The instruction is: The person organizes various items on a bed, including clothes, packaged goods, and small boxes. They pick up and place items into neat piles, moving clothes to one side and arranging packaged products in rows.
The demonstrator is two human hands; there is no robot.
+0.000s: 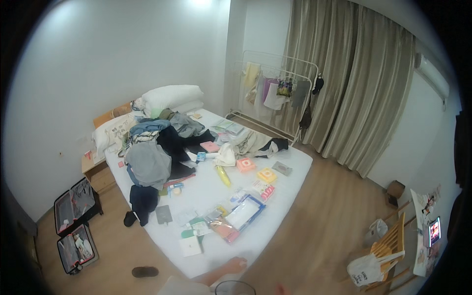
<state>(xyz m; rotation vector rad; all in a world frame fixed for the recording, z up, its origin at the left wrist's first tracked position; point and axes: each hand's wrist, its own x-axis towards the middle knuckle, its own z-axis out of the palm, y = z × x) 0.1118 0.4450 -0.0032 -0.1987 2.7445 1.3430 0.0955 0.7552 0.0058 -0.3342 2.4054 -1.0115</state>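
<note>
My left hand [236, 264] is over the near corner of the bed, its forearm reaching in from the bottom edge. The fingers look curled, but blur hides whether they hold anything. A small blurred patch at the bottom edge seems to be part of my right hand [281, 289]. Below my left hand is the dark curved rim [235, 281] of something mostly cut off. Nearest on the white sheet are a white box [191, 246], a clear pouch with pink contents [225, 229], a blue-edged clear zip folder [246, 212] and a green-and-white packet [199, 226].
Clothes [149, 162] are heaped across the bed, with tissue packs [246, 165] to their right. An open suitcase [75, 206] and a dark slipper [145, 272] lie on the floor at left. A wooden chair [391, 239] with a tote bag [363, 270] stands right, by a desk [420, 254].
</note>
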